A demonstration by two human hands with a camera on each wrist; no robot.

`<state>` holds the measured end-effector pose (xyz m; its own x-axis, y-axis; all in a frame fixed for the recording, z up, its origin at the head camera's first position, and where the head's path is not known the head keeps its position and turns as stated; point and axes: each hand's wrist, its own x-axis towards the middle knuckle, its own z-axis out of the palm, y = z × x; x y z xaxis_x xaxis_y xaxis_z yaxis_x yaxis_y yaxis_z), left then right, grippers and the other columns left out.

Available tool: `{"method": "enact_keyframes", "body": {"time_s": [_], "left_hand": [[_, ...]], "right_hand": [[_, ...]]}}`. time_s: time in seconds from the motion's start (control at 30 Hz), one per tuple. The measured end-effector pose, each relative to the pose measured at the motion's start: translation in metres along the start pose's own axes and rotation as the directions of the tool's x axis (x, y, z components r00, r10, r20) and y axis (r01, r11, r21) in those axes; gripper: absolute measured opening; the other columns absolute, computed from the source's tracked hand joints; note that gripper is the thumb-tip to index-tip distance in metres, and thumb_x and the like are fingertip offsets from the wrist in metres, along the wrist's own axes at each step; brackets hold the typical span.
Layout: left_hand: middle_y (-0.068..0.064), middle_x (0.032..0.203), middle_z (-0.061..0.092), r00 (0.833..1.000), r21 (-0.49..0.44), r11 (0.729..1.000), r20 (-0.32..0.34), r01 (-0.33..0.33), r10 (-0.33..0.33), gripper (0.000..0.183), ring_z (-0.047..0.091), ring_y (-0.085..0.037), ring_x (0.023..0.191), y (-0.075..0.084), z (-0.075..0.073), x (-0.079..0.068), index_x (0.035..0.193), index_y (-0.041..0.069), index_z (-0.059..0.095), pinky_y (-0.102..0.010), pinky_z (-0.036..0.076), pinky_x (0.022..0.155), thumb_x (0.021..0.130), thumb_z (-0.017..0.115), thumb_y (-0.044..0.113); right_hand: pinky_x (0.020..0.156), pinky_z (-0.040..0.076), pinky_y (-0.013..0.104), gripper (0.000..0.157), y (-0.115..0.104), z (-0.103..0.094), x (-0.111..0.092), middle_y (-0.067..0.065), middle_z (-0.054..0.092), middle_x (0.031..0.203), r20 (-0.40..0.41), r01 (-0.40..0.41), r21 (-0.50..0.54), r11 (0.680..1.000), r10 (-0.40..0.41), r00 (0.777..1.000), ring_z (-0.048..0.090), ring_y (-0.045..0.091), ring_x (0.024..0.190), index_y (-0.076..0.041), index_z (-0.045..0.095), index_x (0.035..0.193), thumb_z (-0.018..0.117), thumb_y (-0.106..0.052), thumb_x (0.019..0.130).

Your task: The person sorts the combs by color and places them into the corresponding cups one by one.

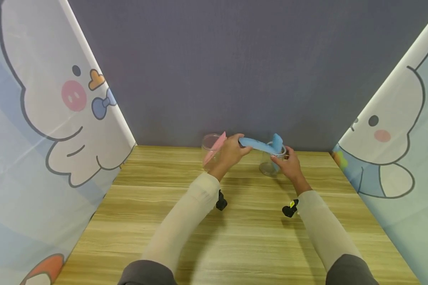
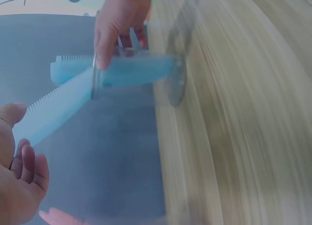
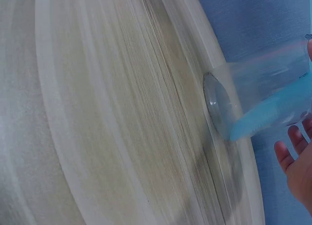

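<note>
My left hand (image 1: 232, 152) holds one end of a light blue comb (image 1: 256, 144), whose other end lies at the mouth of a clear plastic jar (image 1: 267, 169). A second blue comb (image 2: 141, 69) stands inside that jar, its top (image 1: 277, 141) sticking out above the rim. With thumb and fingers my right hand (image 1: 289, 164) grips the jar near its rim; in the right wrist view only part of the right hand (image 3: 300, 164) shows. Left of them, partly behind the left hand, another clear jar (image 1: 210, 141) contains a pink comb (image 1: 215, 150).
Both jars stand near the back edge of a wood-grain table (image 1: 249, 237). Directly behind rises a dark grey wall (image 1: 214, 71). Cartoon-printed panels (image 1: 39, 178) flank the table on both sides. A black wrist device (image 1: 221, 201) is strapped at each cuff.
</note>
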<state>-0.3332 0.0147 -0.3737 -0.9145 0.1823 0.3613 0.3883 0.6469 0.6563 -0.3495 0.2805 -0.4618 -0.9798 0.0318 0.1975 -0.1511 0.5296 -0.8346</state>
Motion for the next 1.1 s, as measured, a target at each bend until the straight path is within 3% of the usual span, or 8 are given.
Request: {"method": "enact_keyframes", "body": {"time_s": [0.17, 0.27, 0.5, 0.6, 0.7, 0.77, 0.97, 1.1], "left_hand": [[-0.007, 0.116, 0.072, 0.998, -0.105, 0.994, 0.057, -0.021, 0.027, 0.067, 0.067, -0.018, 0.096, 0.013, 0.003, 0.005, 0.15, 0.003, 0.046, -0.029, 0.056, 0.082, 0.096, 0.072, 0.034], [-0.007, 0.134, 0.067, 0.989, -0.138, 0.989, 0.127, -0.052, 0.069, 0.074, 0.068, -0.018, 0.102, 0.017, 0.004, 0.007, 0.157, 0.004, 0.034, -0.031, 0.058, 0.086, 0.099, 0.068, 0.032], [-0.009, 0.165, 0.035, 0.923, -0.169, 0.978, 0.344, -0.12, 0.173, 0.088, 0.059, -0.025, 0.129, 0.027, 0.003, 0.01, 0.165, 0.01, 0.006, -0.04, 0.051, 0.107, 0.101, 0.063, 0.031], [-0.01, 0.169, 0.025, 0.898, -0.176, 0.976, 0.397, -0.128, 0.189, 0.089, 0.055, -0.028, 0.136, 0.034, 0.002, 0.011, 0.165, 0.012, 0.003, -0.041, 0.048, 0.111, 0.101, 0.063, 0.03], [-0.01, 0.171, 0.017, 0.886, -0.183, 0.975, 0.421, -0.128, 0.195, 0.09, 0.052, -0.03, 0.139, 0.037, 0.004, 0.012, 0.165, 0.012, 0.001, -0.04, 0.046, 0.114, 0.101, 0.063, 0.028], [-0.011, 0.171, 0.014, 0.893, -0.166, 0.978, 0.409, -0.128, 0.186, 0.09, 0.049, -0.03, 0.141, 0.038, 0.007, 0.013, 0.165, 0.013, 0.0, -0.039, 0.045, 0.115, 0.101, 0.062, 0.027], [-0.017, 0.17, 0.014, 0.945, -0.086, 0.989, 0.296, -0.121, 0.141, 0.09, 0.029, -0.034, 0.154, 0.039, 0.01, 0.017, 0.165, 0.009, 0.004, -0.046, 0.032, 0.124, 0.099, 0.063, 0.024], [-0.017, 0.169, 0.017, 0.947, -0.057, 0.993, 0.298, -0.107, 0.119, 0.087, 0.028, -0.034, 0.155, 0.036, 0.01, 0.018, 0.165, 0.01, 0.008, -0.047, 0.031, 0.124, 0.099, 0.063, 0.025]], "right_hand": [[0.099, 0.045, 0.053, 0.088, 0.0, 0.0, 0.001, 0.028, 0.04, 0.151, -0.007, -0.003, 0.0, 1.0, 0.003, 1.0, 0.044, 0.044, 0.129, -0.002, 0.023, 0.159, 0.068, -0.043, 0.096], [0.099, 0.046, 0.054, 0.088, 0.0, 0.0, 0.001, 0.029, 0.04, 0.15, -0.006, -0.001, -0.007, 1.0, 0.0, 1.0, 0.045, 0.045, 0.129, -0.001, 0.022, 0.159, 0.067, -0.043, 0.097], [0.1, 0.046, 0.056, 0.091, 0.003, -0.001, 0.002, 0.029, 0.039, 0.151, -0.001, -0.008, -0.007, 1.0, 0.008, 1.0, 0.045, 0.045, 0.13, -0.002, 0.02, 0.16, 0.067, -0.046, 0.096], [0.1, 0.046, 0.056, 0.091, 0.003, -0.002, 0.002, 0.028, 0.039, 0.151, -0.004, -0.006, -0.004, 1.0, 0.005, 1.0, 0.045, 0.045, 0.13, -0.002, 0.021, 0.16, 0.067, -0.047, 0.096], [0.1, 0.045, 0.055, 0.089, 0.002, -0.001, 0.003, 0.029, 0.039, 0.151, -0.006, -0.009, 0.003, 1.0, 0.009, 1.0, 0.044, 0.045, 0.13, -0.002, 0.022, 0.16, 0.067, -0.046, 0.096], [0.101, 0.045, 0.055, 0.088, 0.002, -0.001, 0.003, 0.028, 0.039, 0.151, -0.006, -0.015, -0.002, 1.0, 0.015, 1.0, 0.044, 0.045, 0.13, -0.002, 0.023, 0.159, 0.067, -0.045, 0.096], [0.106, 0.042, 0.06, 0.089, 0.001, -0.001, 0.001, 0.027, 0.037, 0.154, 0.009, -0.028, -0.009, 1.0, 0.028, 1.0, 0.041, 0.046, 0.134, -0.002, 0.022, 0.16, 0.067, -0.045, 0.096], [0.106, 0.042, 0.06, 0.09, 0.001, -0.001, 0.001, 0.028, 0.037, 0.154, 0.01, -0.023, -0.008, 1.0, 0.023, 1.0, 0.041, 0.046, 0.134, -0.002, 0.022, 0.16, 0.067, -0.046, 0.096]]}}
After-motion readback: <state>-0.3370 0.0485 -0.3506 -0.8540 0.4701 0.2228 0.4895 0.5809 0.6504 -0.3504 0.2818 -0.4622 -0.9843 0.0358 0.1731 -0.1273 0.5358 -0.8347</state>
